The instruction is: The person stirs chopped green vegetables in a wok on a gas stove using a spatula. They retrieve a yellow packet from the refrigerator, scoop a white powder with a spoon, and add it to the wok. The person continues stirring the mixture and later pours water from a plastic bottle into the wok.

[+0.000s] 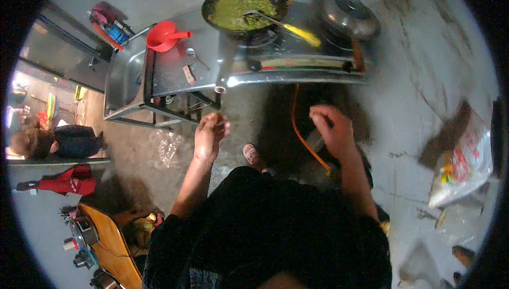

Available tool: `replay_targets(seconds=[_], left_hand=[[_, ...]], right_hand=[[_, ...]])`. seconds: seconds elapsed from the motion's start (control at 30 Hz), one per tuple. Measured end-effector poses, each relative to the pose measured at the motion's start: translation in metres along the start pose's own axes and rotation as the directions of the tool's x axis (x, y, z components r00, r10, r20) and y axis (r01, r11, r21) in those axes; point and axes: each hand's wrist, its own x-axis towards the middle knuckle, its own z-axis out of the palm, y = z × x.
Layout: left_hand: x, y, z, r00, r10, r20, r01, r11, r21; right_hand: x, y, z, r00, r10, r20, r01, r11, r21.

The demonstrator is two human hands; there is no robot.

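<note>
My left hand [212,132] is raised in front of the metal counter, its fingers partly curled. A small brownish patch shows at its fingertips; whether it is a held thing is unclear. Loosely bent, my right hand [333,129] hangs before the stove with a gap between thumb and fingers and nothing visible in it. Beyond them a black wok [206,4] on the gas stove [286,63] holds chopped green food [234,8]. A spatula with a yellow handle [304,35] rests in it. A lidded pan [348,14] with a brown handle stands on the right burner.
On the counter [171,78] lie a red plastic dipper [162,38], a spoon [191,53] and a small pale object [188,74]. A metal sink [127,78] adjoins it. An orange hose [296,124] runs below the stove. Another person [75,142] is beyond the doorway at left.
</note>
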Motion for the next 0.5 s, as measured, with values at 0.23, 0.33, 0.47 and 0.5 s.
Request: replay_targets(seconds=[0.23, 0.33, 0.47, 0.5], left_hand=[[0.085, 0.072, 0.059, 0.999, -0.035, 0.042, 0.032, 0.997, 0.071], [0.105, 0.078, 0.065, 0.982, -0.137, 0.131, 0.122, 0.985, 0.119], [0.122, 0.083, 0.069, 0.937, -0.282, 0.206, 0.253, 0.955, 0.156], [0.124, 0.086, 0.068, 0.923, -0.314, 0.224, 0.281, 0.945, 0.168]], right_hand=[[0.212, 0.054, 0.019, 0.961, -0.231, 0.154, 0.276, 0.745, -0.608], [0.253, 0.079, 0.029, 0.938, 0.142, 0.317, 0.178, 0.587, -0.79], [0.258, 0.097, 0.023, 0.953, 0.078, 0.292, 0.114, 0.802, -0.586], [0.252, 0.098, 0.024, 0.952, 0.115, 0.283, 0.03, 0.887, -0.461]])
